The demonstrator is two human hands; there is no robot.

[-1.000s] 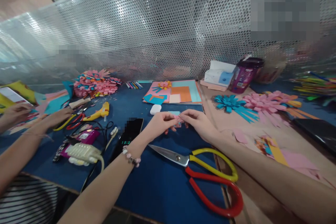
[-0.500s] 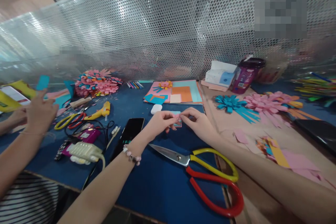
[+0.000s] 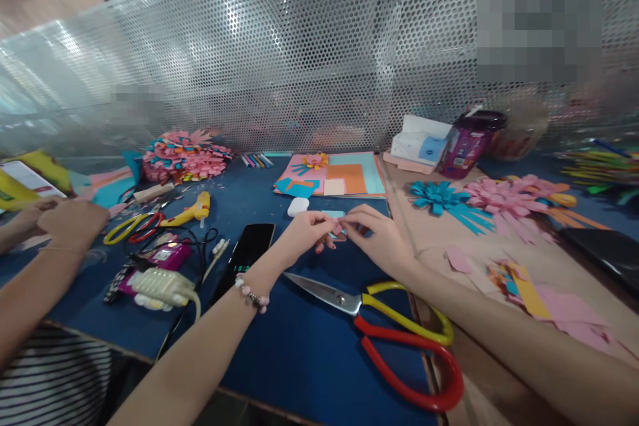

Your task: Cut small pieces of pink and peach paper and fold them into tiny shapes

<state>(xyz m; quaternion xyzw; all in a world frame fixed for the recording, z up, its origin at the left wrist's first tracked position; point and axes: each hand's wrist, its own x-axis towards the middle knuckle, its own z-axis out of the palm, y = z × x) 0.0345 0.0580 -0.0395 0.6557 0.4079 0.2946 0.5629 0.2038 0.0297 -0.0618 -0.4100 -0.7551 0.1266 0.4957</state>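
Note:
Between my fingertips is a small piece of pink paper (image 3: 337, 226), mostly covered by the fingers. My left hand (image 3: 310, 231) pinches its left side, and my right hand (image 3: 373, 233) pinches it from the right. Light blue paper (image 3: 333, 214) shows just behind and below the fingers. Nearer to me lie large scissors (image 3: 344, 301) with one yellow and one red handle, their blades pointing left. A white rounded case (image 3: 298, 207) sits beyond my left hand. Left of my wrist is a black phone (image 3: 253, 246).
Coloured paper sheets (image 3: 344, 176) lie at the back. Paper flowers (image 3: 499, 200) rest on cardboard at right, near a purple cup (image 3: 466, 146). At left are a yellow glue gun (image 3: 192, 212), a purple power strip (image 3: 170, 256) with cables, and a co-worker's hands (image 3: 74, 219).
My fingers have shifted slightly on the pink paper, still pinching it. The co-worker's hand at left has come down, and the blue strip it held up is out of sight.

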